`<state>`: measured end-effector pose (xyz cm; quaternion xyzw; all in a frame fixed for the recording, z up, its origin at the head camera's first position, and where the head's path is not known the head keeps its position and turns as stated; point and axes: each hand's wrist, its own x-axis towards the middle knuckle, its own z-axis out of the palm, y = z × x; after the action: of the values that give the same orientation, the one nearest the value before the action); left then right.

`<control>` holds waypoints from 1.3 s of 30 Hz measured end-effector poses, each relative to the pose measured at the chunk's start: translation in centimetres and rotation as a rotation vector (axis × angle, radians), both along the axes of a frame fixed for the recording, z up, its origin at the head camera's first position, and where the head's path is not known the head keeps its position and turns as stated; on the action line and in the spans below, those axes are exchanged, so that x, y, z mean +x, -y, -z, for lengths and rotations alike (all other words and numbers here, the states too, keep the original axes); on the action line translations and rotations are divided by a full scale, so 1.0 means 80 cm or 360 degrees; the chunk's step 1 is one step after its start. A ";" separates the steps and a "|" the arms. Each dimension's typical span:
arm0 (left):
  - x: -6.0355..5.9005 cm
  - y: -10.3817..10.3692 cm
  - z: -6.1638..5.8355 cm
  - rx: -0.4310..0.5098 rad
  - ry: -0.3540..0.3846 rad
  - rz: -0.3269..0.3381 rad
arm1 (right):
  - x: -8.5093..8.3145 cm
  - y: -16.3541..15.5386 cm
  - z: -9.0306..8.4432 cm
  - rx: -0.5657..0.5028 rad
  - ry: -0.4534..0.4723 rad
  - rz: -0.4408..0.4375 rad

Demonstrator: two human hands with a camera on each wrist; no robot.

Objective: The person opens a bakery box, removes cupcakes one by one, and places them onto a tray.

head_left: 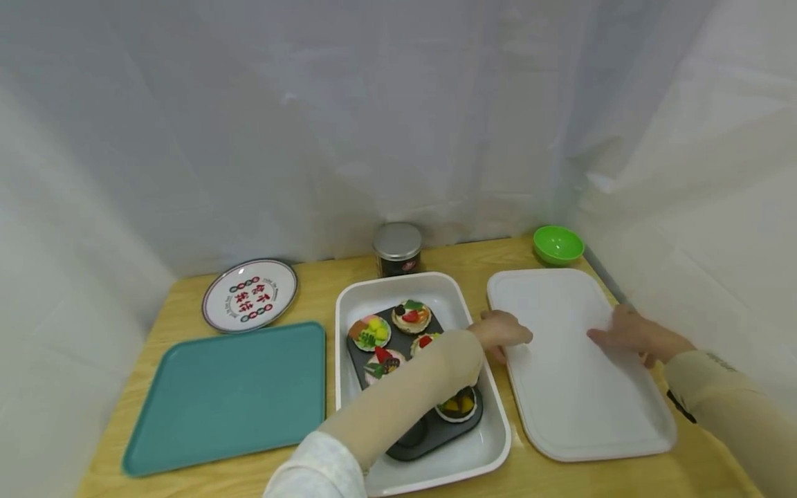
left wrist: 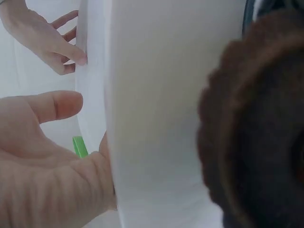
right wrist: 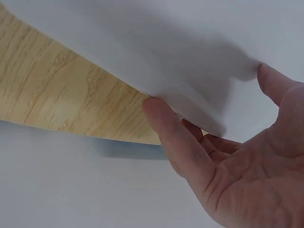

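On the table's right side lies a white rectangular lid [head_left: 566, 387] with rounded corners. My left hand [head_left: 504, 330] holds its left edge, thumb over the top and the other fingers partly hidden low at the side. At the opposite edge my right hand [head_left: 641, 335] grips the lid, with the thumb [right wrist: 275, 85] on the upper face and fingers at the rim. Beneath my left forearm stands a white container [head_left: 498, 429]. Inside it a dark muffin pan [head_left: 407, 451] holds several fruit tarts [head_left: 411, 316], some hidden by the arm.
A teal tray [head_left: 236, 401] lies on the left, with a white plate [head_left: 249, 296] bearing red lettering behind it. At the back stand a metal-lidded jar [head_left: 397, 249] and a green bowl [head_left: 558, 245]. White sheeting [head_left: 349, 124] encloses the back and sides.
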<state>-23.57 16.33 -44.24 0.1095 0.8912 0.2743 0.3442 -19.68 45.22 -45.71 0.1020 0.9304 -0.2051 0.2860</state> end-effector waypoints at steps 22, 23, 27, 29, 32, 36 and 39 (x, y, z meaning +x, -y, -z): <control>0.005 -0.003 0.000 0.0019 0.0148 0.0073 | -0.003 0.010 0.009 0.0427 -0.0116 -0.0214; 0.005 -0.002 -0.006 0.0046 0.0130 0.0093 | -0.003 0.013 0.006 0.0463 -0.0148 -0.0230; 0.008 0.011 -0.035 0.0044 -0.0064 0.0194 | -0.018 0.034 -0.005 0.0503 -0.0334 -0.0259; 0.010 0.023 -0.052 0.0061 -0.0193 0.0235 | -0.027 0.050 -0.011 0.0496 -0.0472 -0.0287; 0.009 0.047 -0.073 0.0063 -0.0380 0.0278 | -0.041 0.079 -0.020 0.0408 -0.0693 -0.0338; 0.002 0.093 -0.090 0.0093 -0.0616 0.0313 | -0.054 0.127 -0.036 0.0246 -0.0844 -0.0361; -0.008 0.142 -0.090 0.0181 -0.0684 0.0326 | -0.062 0.164 -0.043 0.0068 -0.0825 -0.0341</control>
<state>-24.25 4.99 -37.01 0.2745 0.9113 0.2580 0.1660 -24.65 32.06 -42.30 -0.0467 0.9822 -0.1733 0.0563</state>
